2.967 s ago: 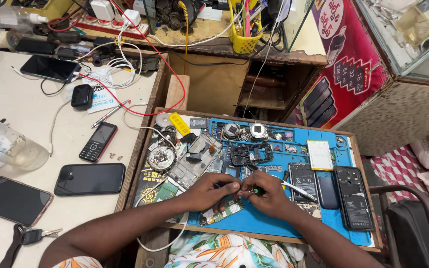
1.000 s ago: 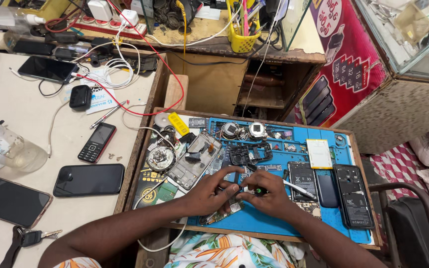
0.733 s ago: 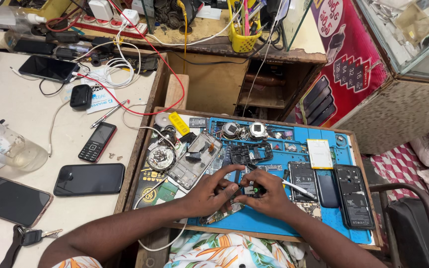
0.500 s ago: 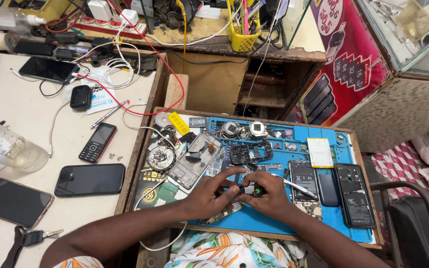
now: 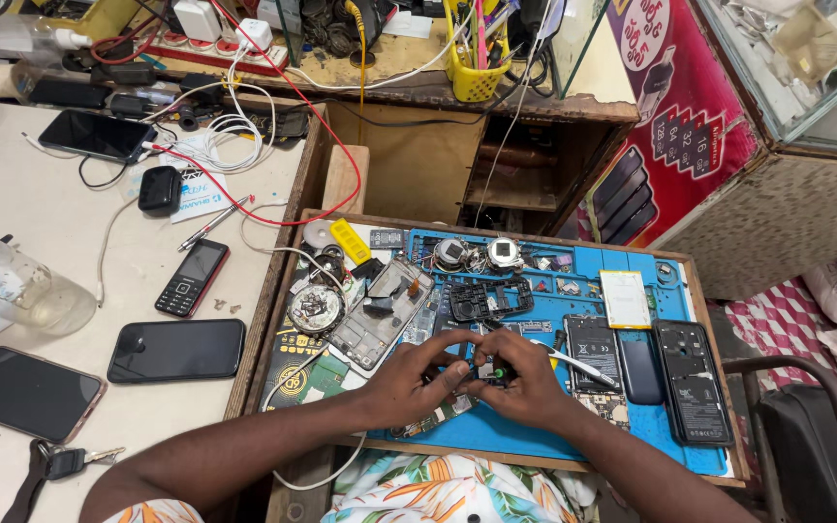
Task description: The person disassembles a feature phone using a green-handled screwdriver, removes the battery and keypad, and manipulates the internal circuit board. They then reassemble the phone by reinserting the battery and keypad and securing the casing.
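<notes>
My left hand (image 5: 417, 380) and my right hand (image 5: 527, 384) meet over the blue work mat (image 5: 554, 436), fingertips pinched together on a small dark phone part (image 5: 478, 371) with a green-tipped tool (image 5: 499, 373) at its right side. The part is mostly hidden by my fingers. Just left of my hands lies an opened phone frame (image 5: 378, 315). A black plastic phone frame (image 5: 489, 299) lies just beyond my fingertips.
On the mat's right side lie a battery (image 5: 625, 299), a dark phone back (image 5: 639, 366) and an opened phone (image 5: 692, 394). The white table at left holds a keypad phone (image 5: 192, 277), two smartphones (image 5: 176, 350), keys (image 5: 50, 465) and a clear plastic bottle (image 5: 12, 286). A yellow basket (image 5: 477, 68) stands at the back.
My hands stay together over the mat; the fingers shift slightly around the small part, and the view has barely moved.
</notes>
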